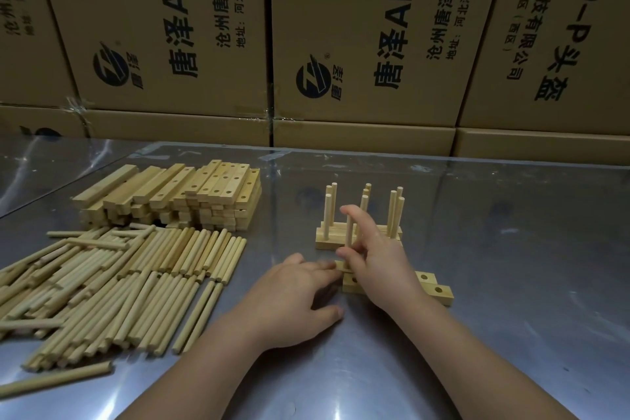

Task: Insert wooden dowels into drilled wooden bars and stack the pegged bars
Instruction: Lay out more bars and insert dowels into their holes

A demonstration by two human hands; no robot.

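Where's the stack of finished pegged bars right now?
In the head view the pegged bars stand right of centre on the metal table, just beyond the right hand pinching a dowel, with the pile of drilled bars to their left.

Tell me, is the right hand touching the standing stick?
Touching. The head view shows the right hand pinching the upright dowel between thumb and fingers.

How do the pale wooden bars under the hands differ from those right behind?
The near pale wooden bars show empty holes at their right ends; the far pale wooden bars carry several upright dowels. The near bars have one thin wooden dowel, pinched by the right hand, with the left hand touching their end; the far bars are untouched. Both are light wood on the shiny metal table.
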